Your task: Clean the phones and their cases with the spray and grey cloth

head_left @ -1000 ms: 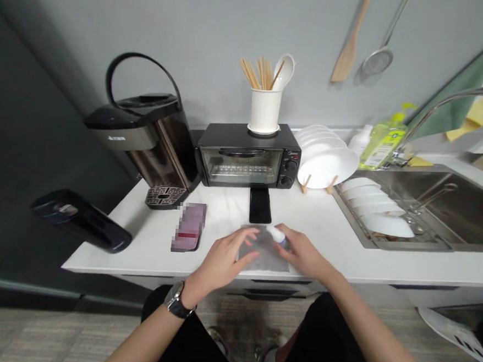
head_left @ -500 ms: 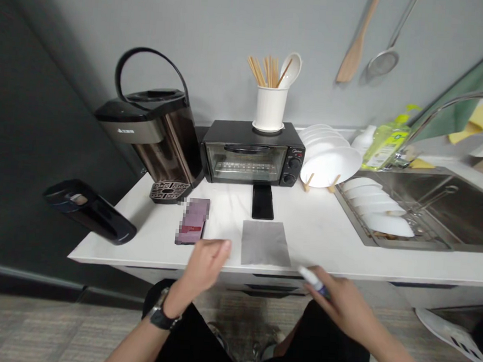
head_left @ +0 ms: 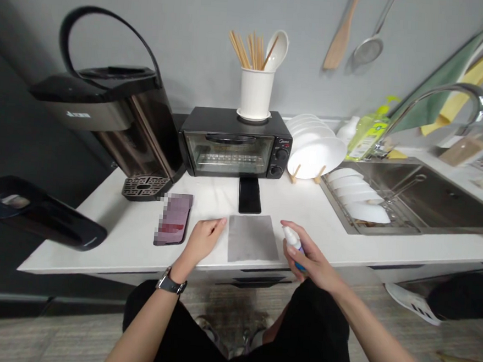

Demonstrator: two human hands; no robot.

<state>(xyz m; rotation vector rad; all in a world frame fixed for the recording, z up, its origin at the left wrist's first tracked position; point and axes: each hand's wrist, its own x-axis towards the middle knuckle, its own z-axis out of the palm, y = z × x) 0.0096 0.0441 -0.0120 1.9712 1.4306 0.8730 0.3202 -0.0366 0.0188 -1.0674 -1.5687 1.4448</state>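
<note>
My right hand (head_left: 308,260) is wrapped round a small spray bottle (head_left: 292,238) with a white top and a blue lower part. It holds the bottle tilted, just right of a grey cloth (head_left: 251,239) lying flat near the counter's front edge. My left hand (head_left: 204,238) rests at the cloth's left side with its fingers curled in, and nothing shows in it. A dark phone (head_left: 250,195) lies behind the cloth. To the left of my left hand lies another phone (head_left: 175,218), its screen pinkish and partly pixelated.
A toaster oven (head_left: 231,147) stands at the back, with a white cup (head_left: 256,94) of chopsticks on top. On the left are a water dispenser (head_left: 141,135) and a dark flask (head_left: 44,217). Racked plates (head_left: 317,156) and a sink (head_left: 438,200) with bowls are on the right.
My right hand has raised the spray bottle to beside the cloth, and its top shows more clearly. My left hand has come closer to the cloth. The view has shifted.
</note>
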